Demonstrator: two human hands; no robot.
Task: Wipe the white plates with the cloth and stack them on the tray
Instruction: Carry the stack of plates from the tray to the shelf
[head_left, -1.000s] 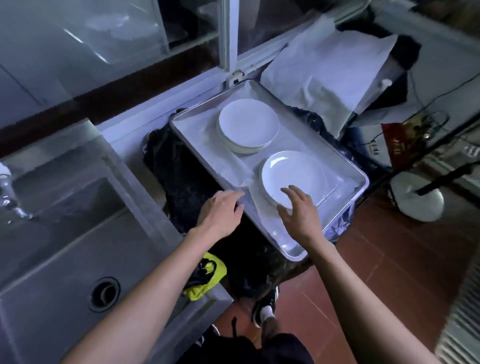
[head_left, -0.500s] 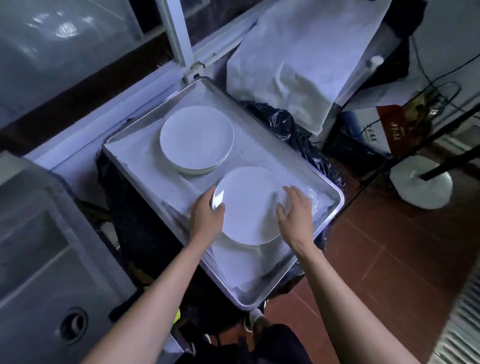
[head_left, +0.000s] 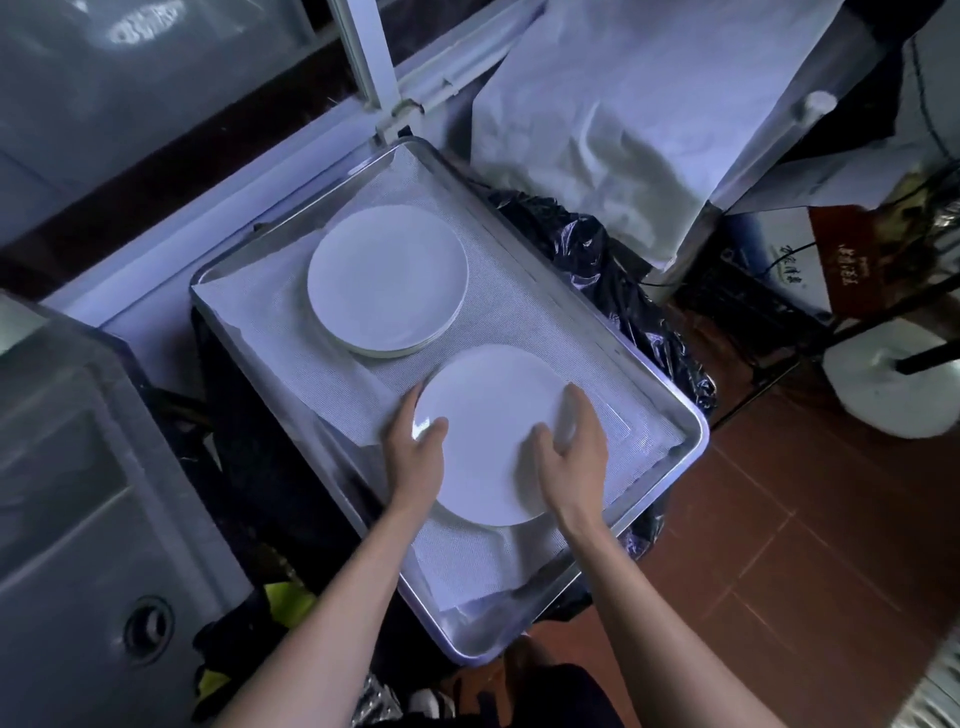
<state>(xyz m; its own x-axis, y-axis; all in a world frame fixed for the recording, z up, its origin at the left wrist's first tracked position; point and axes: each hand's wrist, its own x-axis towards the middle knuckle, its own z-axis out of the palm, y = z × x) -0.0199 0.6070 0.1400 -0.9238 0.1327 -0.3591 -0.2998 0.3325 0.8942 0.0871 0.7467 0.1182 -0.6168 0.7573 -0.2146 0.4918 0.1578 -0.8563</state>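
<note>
Both hands are on the same round white plate (head_left: 488, 436), left hand (head_left: 415, 457) gripping its left rim with the thumb hooked over the top, right hand (head_left: 571, 457) curled around the right rim. That plate sits at the near end of the rectangular metal tray (head_left: 691, 415) lined with white mesh cloth (head_left: 519, 291). Just behind it on the same tray is a stack of round white plates (head_left: 387, 280), close but not touching.

Lower plates of the white plate stack (head_left: 387, 283) are hidden under the top one; count cannot be told. Steel sink (head_left: 78, 519) is cropped at left edge. Red printed carton (head_left: 852, 254): lettering too small to read.
</note>
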